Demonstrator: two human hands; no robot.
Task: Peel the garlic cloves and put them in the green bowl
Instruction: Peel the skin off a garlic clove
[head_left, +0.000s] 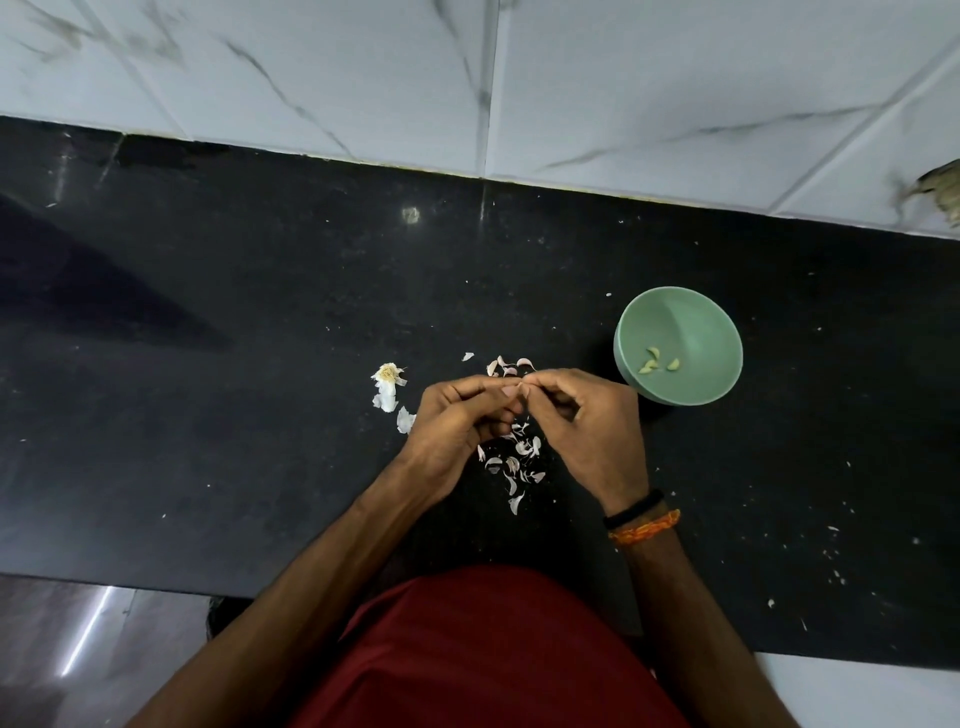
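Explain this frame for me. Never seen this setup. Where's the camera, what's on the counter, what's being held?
No robot here: a person works with bare hands. The single picture comes from a camera on their head, looking down. The left hand and right hand meet fingertip to fingertip, each grip curled round something small, probably a garlic clove, mostly hidden by the fingers. On the black counter lie loose garlic skins under and beyond the hands, and a garlic root stub to the left. The green bowl on the right holds a few peeled cloves.
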